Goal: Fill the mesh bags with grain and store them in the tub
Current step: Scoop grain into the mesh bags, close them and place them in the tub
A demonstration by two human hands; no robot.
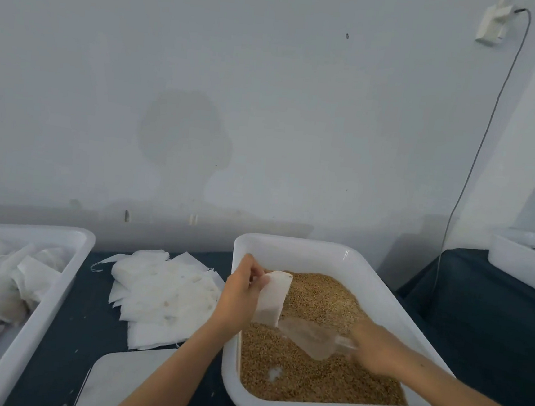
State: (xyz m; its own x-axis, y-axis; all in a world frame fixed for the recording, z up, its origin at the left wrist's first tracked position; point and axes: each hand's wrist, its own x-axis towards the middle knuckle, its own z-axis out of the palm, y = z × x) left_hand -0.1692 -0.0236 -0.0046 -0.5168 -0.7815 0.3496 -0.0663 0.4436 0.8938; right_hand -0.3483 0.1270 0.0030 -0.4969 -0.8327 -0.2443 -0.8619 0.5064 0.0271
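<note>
Holding the mesh bag (pixel 272 297) over the grain tray (pixel 291 247), your left hand (pixel 240 292) had its fingers (pixel 255 271) curled round the bag's upper edge, pinching the mouth so that the bag hung with its long axis running down and slightly toward you. Its lower end sat just above the near tip of the clear scoop (pixel 313 334). Your right hand (pixel 376 345) gripped the scoop's handle; motion blur hid how those fingers lay, but they were closed round it. The scoop lay low over the grain (pixel 325 379), its long axis pointing left and away, toward the bag. So the mouth of the bag stood higher than the scoop and to its left; by my judgement the scoop had to rise and tip into that opening, with your right hand the nearer one to the grain.

The bag looked thin, white, limp and slightly translucent. The grain was golden-brown, fine and loose. The tray was smooth white plastic with rounded corners. A pile of empty bags (pixel 164 297) lay flat on the dark worktop (pixel 63 340), and the white tub (pixel 57 301) at the left held bags already.
</note>
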